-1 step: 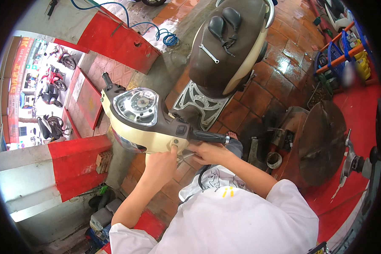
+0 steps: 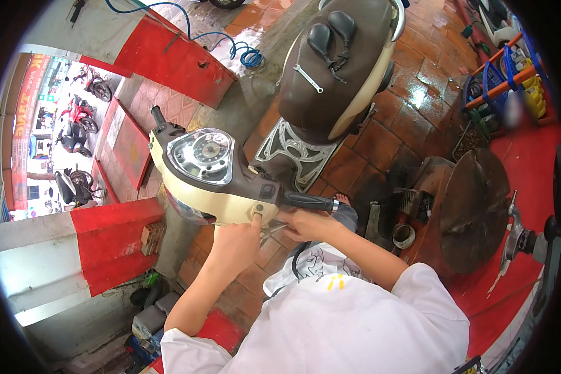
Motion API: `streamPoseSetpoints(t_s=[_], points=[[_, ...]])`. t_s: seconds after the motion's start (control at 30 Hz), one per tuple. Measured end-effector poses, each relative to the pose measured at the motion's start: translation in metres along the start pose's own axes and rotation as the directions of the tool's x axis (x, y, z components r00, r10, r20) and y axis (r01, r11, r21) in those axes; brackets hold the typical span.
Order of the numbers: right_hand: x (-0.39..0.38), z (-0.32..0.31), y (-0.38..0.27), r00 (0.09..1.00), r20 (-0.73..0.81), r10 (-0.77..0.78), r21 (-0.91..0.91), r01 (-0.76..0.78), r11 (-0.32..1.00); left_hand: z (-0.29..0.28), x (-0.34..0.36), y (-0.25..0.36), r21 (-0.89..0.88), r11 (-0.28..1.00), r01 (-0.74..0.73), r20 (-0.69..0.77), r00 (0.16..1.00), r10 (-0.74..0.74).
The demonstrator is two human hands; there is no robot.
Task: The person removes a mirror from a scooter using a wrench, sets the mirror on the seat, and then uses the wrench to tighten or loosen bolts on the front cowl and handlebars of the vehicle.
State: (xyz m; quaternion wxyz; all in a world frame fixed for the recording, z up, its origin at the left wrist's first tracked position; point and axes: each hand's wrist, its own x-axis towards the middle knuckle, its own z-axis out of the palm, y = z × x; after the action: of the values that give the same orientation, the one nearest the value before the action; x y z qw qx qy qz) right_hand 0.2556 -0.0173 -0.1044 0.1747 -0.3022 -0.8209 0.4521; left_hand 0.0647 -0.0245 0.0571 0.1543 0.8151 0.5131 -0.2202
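Observation:
In front of me is a scooter's handlebar with a cream cover (image 2: pixel 218 204), a round instrument panel (image 2: pixel 201 156) and a black grip (image 2: pixel 308 201). My left hand (image 2: pixel 235 242) is closed, its index finger raised against the cover just below a small round hole. The other left fingers are tucked out of sight. Just under the grip, my right hand (image 2: pixel 306 225) is closed, its fingertips close to the cover's edge. A thin silvery piece (image 2: pixel 273 232) shows between the hands; whether it is a lever or a tool, I cannot tell.
On the brown scooter seat (image 2: pixel 311 115) lie two black mirrors (image 2: pixel 330 38) and a wrench (image 2: pixel 308 79). A silver footboard (image 2: pixel 299 149) lies below the seat. To the right stands a dark round disc (image 2: pixel 475 209) on a machine. A blue hose (image 2: pixel 250 58) is coiled at the top.

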Motion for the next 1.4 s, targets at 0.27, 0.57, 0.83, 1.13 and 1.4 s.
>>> streamPoseSetpoints(t_s=[0.27,0.57,0.83,1.13,1.4], points=[[0.0,-0.012,-0.015,0.996,0.02,0.085,-0.104,-0.082,0.991,-0.02,-0.029,-0.004,-0.218,0.976,-0.013,-0.128,0.992,-0.015],[0.016,-0.004,-0.013,0.985,0.097,0.145,-0.012,-0.144,0.989,0.022,-0.042,-0.009,-0.451,0.892,-0.001,-0.198,0.975,-0.099],[0.027,-0.013,-0.029,0.918,0.216,0.334,-0.006,-0.34,0.94,0.035,-0.045,-0.007,-0.55,0.835,-0.011,-0.206,0.971,-0.123],[0.03,0.002,-0.028,0.912,0.132,0.39,-0.056,-0.386,0.921,0.04,-0.057,-0.005,-0.585,0.811,0.012,-0.222,0.959,-0.175],[0.031,0.009,-0.03,0.915,0.078,0.396,-0.229,-0.37,0.901,0.044,-0.059,0.003,-0.616,0.788,0.003,-0.246,0.949,-0.196]])
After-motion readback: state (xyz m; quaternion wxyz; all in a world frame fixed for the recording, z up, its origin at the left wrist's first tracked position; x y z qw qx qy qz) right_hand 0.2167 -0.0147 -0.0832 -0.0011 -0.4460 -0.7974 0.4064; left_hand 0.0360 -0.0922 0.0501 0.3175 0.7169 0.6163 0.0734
